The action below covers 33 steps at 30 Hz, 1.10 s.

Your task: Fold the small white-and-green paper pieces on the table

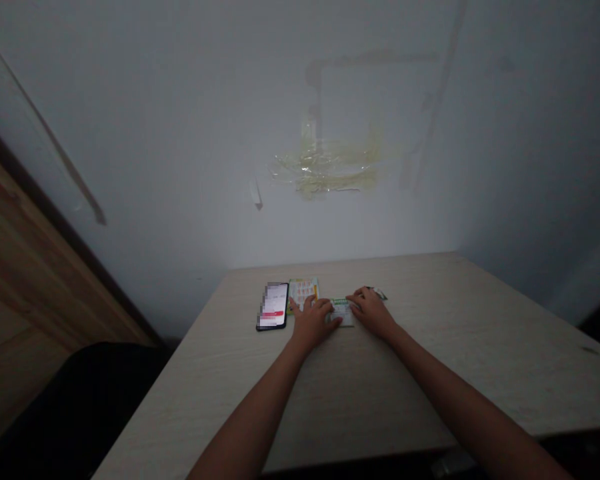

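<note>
My left fingers, spread, and right fingers, close together, touch the printed card (pixel 343 313) at its nine and three o'clock sides; it lies flat, white with a green header, its header edge toward twelve.

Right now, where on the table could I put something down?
The table looks bare between the right hand and its own right edge, and left of the phone. It's crowded where the phone, colorful paper, left hand and small card bunch up.

Plain indoor room | pale wall (pixel 180 133), peeling tape (pixel 330 170) | wood-look table (pixel 360 400)
</note>
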Tool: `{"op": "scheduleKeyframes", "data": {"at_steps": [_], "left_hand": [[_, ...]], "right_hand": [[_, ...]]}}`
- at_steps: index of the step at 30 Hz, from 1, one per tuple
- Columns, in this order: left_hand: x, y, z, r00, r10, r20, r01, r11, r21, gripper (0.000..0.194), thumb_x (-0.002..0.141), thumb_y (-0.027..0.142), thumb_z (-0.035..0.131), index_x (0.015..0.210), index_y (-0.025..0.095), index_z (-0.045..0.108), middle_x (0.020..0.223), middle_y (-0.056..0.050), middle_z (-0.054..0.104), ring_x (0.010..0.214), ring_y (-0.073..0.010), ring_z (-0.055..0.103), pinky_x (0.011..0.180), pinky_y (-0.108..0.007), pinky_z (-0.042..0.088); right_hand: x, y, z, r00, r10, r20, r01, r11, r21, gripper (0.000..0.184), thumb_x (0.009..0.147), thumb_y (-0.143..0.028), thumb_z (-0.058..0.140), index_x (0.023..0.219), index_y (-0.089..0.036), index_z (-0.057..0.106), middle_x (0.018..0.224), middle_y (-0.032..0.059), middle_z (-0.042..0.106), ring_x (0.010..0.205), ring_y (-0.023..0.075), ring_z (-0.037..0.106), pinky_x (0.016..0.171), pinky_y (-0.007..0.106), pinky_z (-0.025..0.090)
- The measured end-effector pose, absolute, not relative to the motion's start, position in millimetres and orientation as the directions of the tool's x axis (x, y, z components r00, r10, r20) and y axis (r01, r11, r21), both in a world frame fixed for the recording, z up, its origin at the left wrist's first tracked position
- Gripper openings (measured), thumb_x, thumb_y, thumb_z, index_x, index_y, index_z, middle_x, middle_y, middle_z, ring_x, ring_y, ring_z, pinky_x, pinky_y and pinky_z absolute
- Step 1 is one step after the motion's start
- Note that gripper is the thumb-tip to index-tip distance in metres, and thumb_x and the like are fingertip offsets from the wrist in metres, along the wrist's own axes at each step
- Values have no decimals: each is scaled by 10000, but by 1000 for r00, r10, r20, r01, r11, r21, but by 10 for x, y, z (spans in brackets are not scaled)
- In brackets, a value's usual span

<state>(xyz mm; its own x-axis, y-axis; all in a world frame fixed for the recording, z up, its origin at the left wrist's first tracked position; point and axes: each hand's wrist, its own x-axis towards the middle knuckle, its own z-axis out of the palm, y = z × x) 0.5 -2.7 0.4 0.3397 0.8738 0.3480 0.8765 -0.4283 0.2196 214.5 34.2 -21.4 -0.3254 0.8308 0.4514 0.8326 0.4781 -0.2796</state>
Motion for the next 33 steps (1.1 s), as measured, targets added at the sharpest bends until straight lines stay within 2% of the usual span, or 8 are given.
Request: {"op": "scheduleKeyframes", "data": {"at_steps": [5,10,18,27,33], "left_hand": [[-17,-41,3,340,874,347,875,-430,224,319,862,557,572,1103,365,654,1298,4,621,1330,-342,378,1030,-798,-92],[-85,-43,15,366,872,325,871,-445,211,420,809,625,596,1159,397,642,1347,10,598,1351,-372,358,1027,-799,-100],[-105,-49,10,385,875,293,867,-452,209,477,789,630,618,1215,415,614,1392,11,563,1363,-373,348,1023,-803,-104],[-84,-78,13,381,862,336,860,-463,213,419,821,556,625,1204,387,631,1338,-11,603,1335,-353,382,1044,-791,-97],[-85,-85,38,383,870,310,863,-457,216,460,799,592,629,1212,390,638,1346,-27,596,1330,-362,381,1091,-751,-41]], "right_hand": [[2240,327,-251,-369,793,485,721,573,-389,310,840,-270,638,1137,-204,697,1173,114,631,1112,257,547,1013,451,418],[2299,277,-223,-501,728,468,590,683,-430,300,784,-272,707,1082,-246,726,1204,88,664,1124,252,585,1025,461,427],[2301,262,-184,-524,742,418,586,670,-456,302,796,-275,701,1095,-241,727,1203,97,672,1123,258,597,1023,472,439],[2321,265,-182,-542,730,417,582,684,-441,313,772,-302,746,1080,-248,732,1217,90,669,1119,251,606,1008,446,453],[2304,242,-152,-542,731,414,590,682,-432,246,812,-285,710,1055,-259,737,1208,77,674,1124,239,604,1013,438,454]]}}
